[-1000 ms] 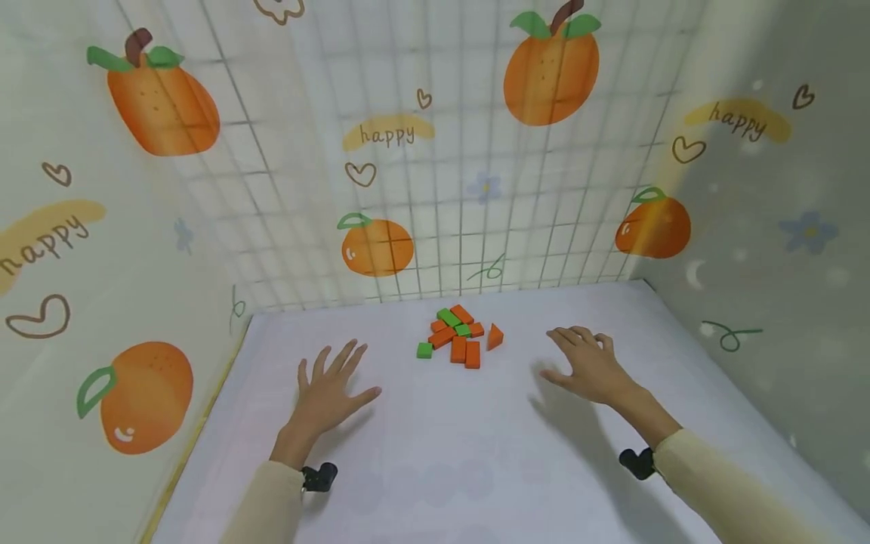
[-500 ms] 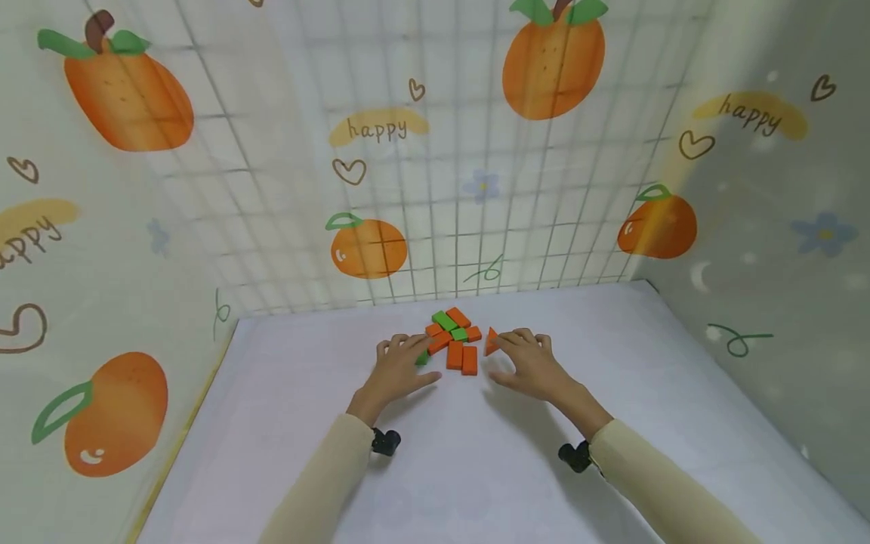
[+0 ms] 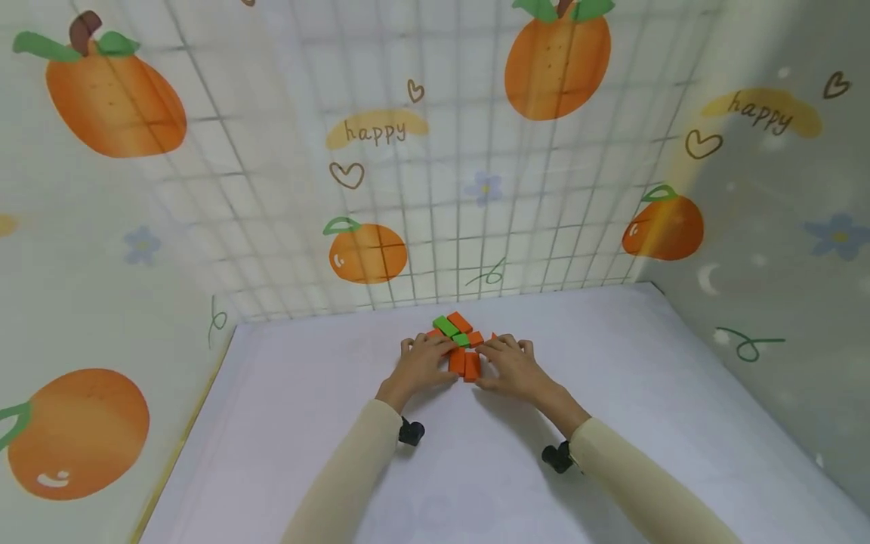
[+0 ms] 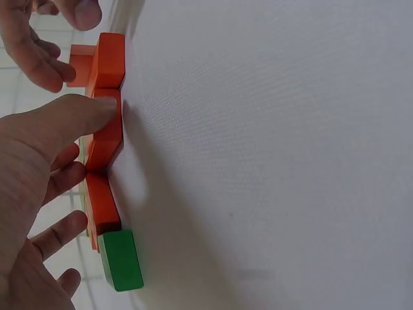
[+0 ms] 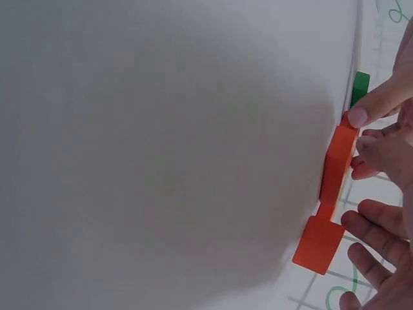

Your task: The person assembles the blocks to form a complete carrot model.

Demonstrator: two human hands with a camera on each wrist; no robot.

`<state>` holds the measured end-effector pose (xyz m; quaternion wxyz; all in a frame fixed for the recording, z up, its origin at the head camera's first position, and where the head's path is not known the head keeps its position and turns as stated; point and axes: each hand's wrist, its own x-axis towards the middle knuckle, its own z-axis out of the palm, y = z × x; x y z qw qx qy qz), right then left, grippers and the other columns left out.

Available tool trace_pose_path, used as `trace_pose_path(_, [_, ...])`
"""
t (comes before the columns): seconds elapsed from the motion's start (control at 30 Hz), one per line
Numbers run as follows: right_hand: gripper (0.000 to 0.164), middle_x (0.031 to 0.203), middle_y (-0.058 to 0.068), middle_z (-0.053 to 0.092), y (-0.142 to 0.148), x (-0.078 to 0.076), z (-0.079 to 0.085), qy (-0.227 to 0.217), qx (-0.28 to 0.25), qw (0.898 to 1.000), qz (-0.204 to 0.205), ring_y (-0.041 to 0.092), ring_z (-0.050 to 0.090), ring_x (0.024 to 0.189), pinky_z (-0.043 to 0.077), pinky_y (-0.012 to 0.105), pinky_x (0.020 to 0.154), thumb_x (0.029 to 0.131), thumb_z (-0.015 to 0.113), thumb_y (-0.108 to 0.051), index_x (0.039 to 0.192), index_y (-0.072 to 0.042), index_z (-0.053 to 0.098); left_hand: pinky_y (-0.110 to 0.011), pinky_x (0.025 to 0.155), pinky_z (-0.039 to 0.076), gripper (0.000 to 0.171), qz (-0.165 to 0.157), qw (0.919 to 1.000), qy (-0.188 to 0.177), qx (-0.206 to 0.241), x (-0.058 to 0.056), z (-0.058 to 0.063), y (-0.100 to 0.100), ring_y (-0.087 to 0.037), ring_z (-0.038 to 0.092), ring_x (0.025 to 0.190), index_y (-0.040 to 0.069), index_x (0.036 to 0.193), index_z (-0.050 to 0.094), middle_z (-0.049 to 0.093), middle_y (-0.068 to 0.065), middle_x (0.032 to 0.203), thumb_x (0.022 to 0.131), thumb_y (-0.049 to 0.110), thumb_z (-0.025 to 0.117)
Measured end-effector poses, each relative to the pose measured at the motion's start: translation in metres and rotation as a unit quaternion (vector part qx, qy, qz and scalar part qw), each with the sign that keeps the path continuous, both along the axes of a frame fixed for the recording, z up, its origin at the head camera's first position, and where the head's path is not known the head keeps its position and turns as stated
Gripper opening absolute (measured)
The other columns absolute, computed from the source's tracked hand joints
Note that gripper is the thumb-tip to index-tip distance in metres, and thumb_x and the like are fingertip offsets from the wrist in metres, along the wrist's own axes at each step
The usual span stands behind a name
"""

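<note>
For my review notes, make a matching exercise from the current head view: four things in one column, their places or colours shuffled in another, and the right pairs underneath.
Things
1. left hand
2. sleeves
3. longer green block
4. right hand

Places or colours
A. at the back of the group of blocks, beside an orange block
B. at the right side of the group
C. cream
D. at the left side of the group

Right pairs: 1-D, 2-C, 3-A, 4-B
</note>
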<state>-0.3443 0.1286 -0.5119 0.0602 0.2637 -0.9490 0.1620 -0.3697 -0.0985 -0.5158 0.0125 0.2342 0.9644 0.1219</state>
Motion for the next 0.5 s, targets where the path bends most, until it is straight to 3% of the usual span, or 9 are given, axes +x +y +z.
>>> trace_pose_path(0.37, [0.06,0.132,0.002,0.061,-0.001,0.001,-0.005,-0.004,0.009,1.0,0.002,0.026,0.045,0.124,0.029,0.052,0.091,0.083,0.081,-0.04,0.133,-0.011,0.064,-0.055,0.1,0.03,0.059,0.009,0.9999,-0.006,-0.005,0.002,-0.005,0.012,-0.029,0.041,0.123,0.02,0.136,0.061,0.052,-0.002,0.135,0.084,0.041,0.079])
trace_pose_path(0.5, [0.061,0.133,0.003,0.061,0.001,0.001,-0.007,0.002,0.005,1.0,0.009,0.027,0.044,0.125,0.029,0.052,0.092,0.083,0.081,-0.04,0.134,-0.011,0.063,-0.054,0.1,0.029,0.058,0.018,0.9996,-0.018,-0.014,0.01,0.001,0.013,-0.028,0.042,0.118,0.018,0.126,0.063,0.054,-0.004,0.13,0.077,0.042,0.083])
